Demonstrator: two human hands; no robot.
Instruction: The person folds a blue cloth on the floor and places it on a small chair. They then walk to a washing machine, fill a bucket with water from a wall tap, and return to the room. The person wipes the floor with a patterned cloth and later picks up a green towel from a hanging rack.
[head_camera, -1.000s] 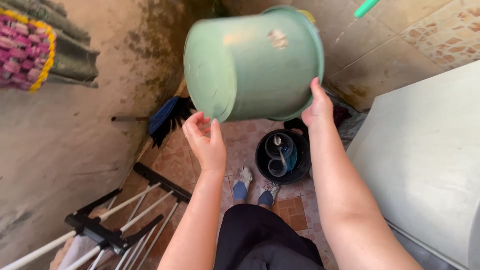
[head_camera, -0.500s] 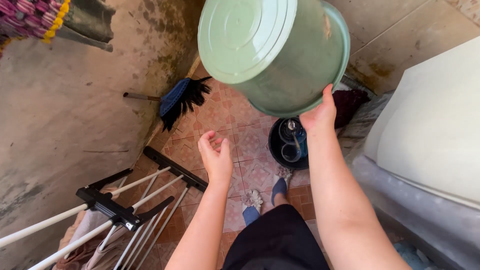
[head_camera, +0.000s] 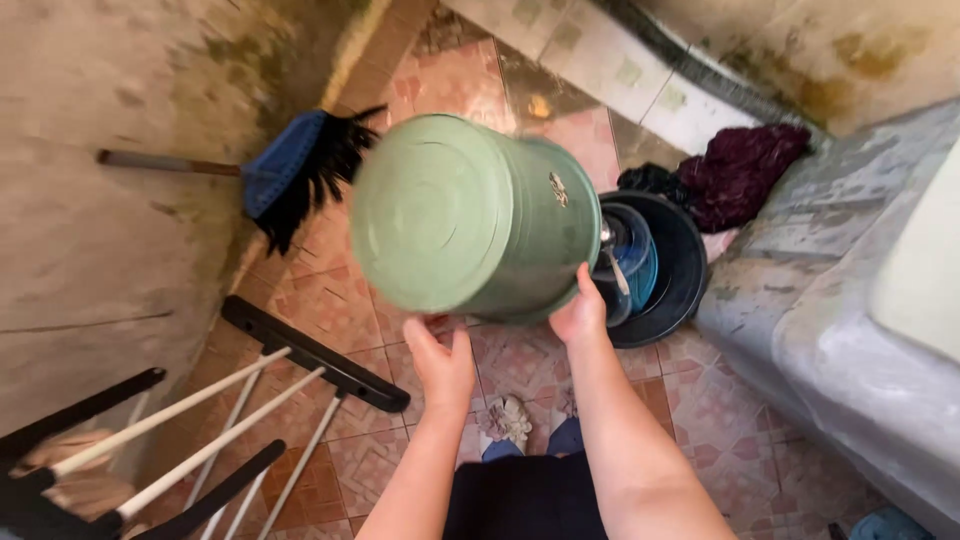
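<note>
Lower now than half a second ago, your green plastic bucket (head_camera: 465, 215) sits tipped on its side, its round ribbed base facing you. Your right hand (head_camera: 580, 312) grips its rim from beneath; your left hand (head_camera: 443, 362) is open, fingers spread, just under the bucket's base edge, and contact is unclear. Right of the bucket, a black tub (head_camera: 670, 275) rests on the patterned reddish tile floor (head_camera: 520, 355). Left of it, a blue broom (head_camera: 290, 180) leans against the stained concrete wall (head_camera: 110, 240).
</note>
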